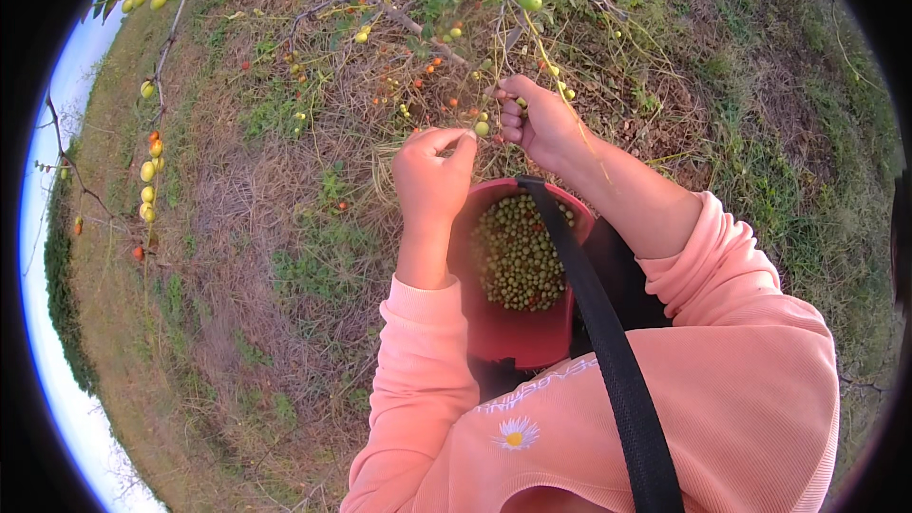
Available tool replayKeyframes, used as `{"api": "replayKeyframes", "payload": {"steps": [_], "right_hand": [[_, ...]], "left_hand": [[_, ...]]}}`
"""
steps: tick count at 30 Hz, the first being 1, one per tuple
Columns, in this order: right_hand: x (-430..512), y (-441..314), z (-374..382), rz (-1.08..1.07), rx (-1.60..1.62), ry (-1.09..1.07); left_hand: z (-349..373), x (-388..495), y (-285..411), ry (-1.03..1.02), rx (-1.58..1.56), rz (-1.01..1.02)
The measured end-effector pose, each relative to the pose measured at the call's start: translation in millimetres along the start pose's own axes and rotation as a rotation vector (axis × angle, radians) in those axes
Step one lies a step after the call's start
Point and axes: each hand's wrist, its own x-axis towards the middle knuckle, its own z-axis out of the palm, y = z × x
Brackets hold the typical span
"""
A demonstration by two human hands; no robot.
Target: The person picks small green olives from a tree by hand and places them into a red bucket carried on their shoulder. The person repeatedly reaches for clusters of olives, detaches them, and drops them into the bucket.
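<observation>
My left hand (432, 169) is raised over the far rim of a red bucket (524, 342), its thumb and forefinger tips together. Right at those tips hangs a round green jujube (482, 129); whether the fingers grip it is unclear. My right hand (539, 121) is beside it among the thin twigs, fingers curled, with a green jujube (521, 102) showing between thumb and fingers. Many small green jujubes (524, 249), a few reddish, fill the bottom of the bucket. A black strap (605, 342) runs from the bucket's far rim up across my chest.
A grey branch (377, 3) slants in from the top. A yellow-green shoot (545, 53) crosses in front of my right forearm. At the left, a drooping branch (165, 50) bears yellow and orange jujubes (147, 171). Fallen orange fruit (429, 69) lies on dry grass (235, 242).
</observation>
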Motion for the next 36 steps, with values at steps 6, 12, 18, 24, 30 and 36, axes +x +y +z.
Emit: {"api": "replayKeyframes", "payload": {"steps": [6,12,18,24,30,36], "right_hand": [[-6,4,-1,0.108,0.004,0.026],[-16,10,4,0.159,0.009,-0.114],[-23,13,8,0.107,-0.041,-0.208],[-23,12,7,0.114,-0.214,-0.185],[-26,8,4,0.148,-0.185,-0.156],[-23,13,3,0.054,-0.051,-0.082]], "left_hand": [[-2,2,1,0.025,0.008,-0.002],[-6,4,3,0.026,-0.025,-0.055],[-6,5,8,0.011,0.044,-0.060],[-5,4,5,-0.010,-0.031,-0.107],[-1,4,4,-0.004,-0.038,-0.110],[4,4,-1,0.049,-0.003,-0.022]]}}
